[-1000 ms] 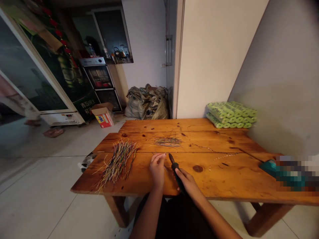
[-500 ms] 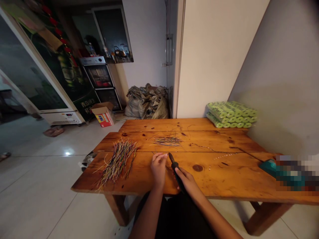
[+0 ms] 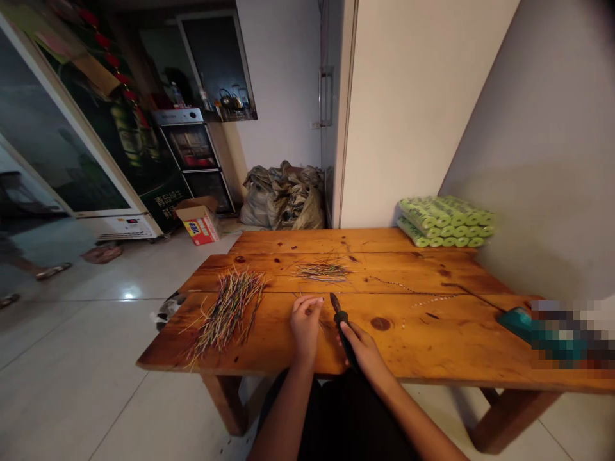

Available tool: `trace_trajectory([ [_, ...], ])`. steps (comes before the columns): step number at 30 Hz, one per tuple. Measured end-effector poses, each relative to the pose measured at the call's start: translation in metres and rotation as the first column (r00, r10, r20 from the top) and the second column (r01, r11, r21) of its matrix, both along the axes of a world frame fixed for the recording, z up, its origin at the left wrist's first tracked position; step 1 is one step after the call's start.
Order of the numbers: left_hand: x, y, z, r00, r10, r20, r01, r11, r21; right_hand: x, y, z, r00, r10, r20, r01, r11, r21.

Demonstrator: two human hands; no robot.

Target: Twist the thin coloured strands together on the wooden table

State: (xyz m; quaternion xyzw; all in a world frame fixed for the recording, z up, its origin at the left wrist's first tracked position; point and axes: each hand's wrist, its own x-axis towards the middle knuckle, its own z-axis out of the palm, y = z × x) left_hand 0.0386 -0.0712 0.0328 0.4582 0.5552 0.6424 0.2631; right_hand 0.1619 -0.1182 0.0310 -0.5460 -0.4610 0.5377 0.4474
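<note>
My left hand (image 3: 305,323) rests on the wooden table (image 3: 423,346) near its front edge, fingers curled together and pressed down on a thin wire that I can barely make out. My right hand (image 3: 364,346) grips a black pen-shaped tool (image 3: 342,323) like a soldering iron, its tip pointing away from me just right of the left fingertips. A large bundle of coloured wires (image 3: 229,310) lies to the left. A smaller bunch of wires (image 3: 321,273) lies further back, in the middle.
Green rolls in a pack (image 3: 446,222) lie at the table's back right by the wall. A teal object (image 3: 516,320) sits at the right edge, with a thin cord (image 3: 413,291) across the boards. On the floor beyond stand a cardboard box (image 3: 199,221), sacks (image 3: 283,198) and a glass-door cooler (image 3: 72,147).
My right hand and the tool have shifted slightly to the right. The left hand stays put. A person's feet have appeared on the floor at the far left.
</note>
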Motion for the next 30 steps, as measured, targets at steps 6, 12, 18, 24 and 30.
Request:
trace_trajectory([
  [6, -0.0026, 0.0027, -0.0033, 1.0, 0.031, -0.005, -0.031, 1.0, -0.003, -0.0009, -0.0002, 0.0047, 1.0, 0.018, 0.02, -0.018, 1.0, 0.012],
  [12, -0.0006, 0.0035, -0.0032, 0.999, 0.01, -0.03, -0.01, 1.0, -0.001, -0.0022, -0.0016, 0.0066, 0.999, 0.031, 0.037, -0.031, 0.999, 0.019],
  [18, -0.0008, 0.0021, -0.0025, 0.999, 0.026, -0.041, -0.027, 1.0, -0.006, -0.0017, 0.0001, 0.0046, 0.997, 0.024, 0.068, -0.028, 0.998, 0.051],
  [24, -0.0022, 0.0014, -0.003, 0.999, 0.038, -0.029, -0.039, 0.999, -0.015, -0.0013, -0.0007, 0.0069, 0.997, 0.031, 0.07, -0.033, 0.999, 0.027],
  [30, -0.0019, 0.0008, -0.0025, 0.999, 0.034, -0.012, -0.034, 0.999, -0.024, -0.001, -0.0011, 0.0058, 0.99, 0.069, 0.121, -0.075, 0.996, 0.051],
])
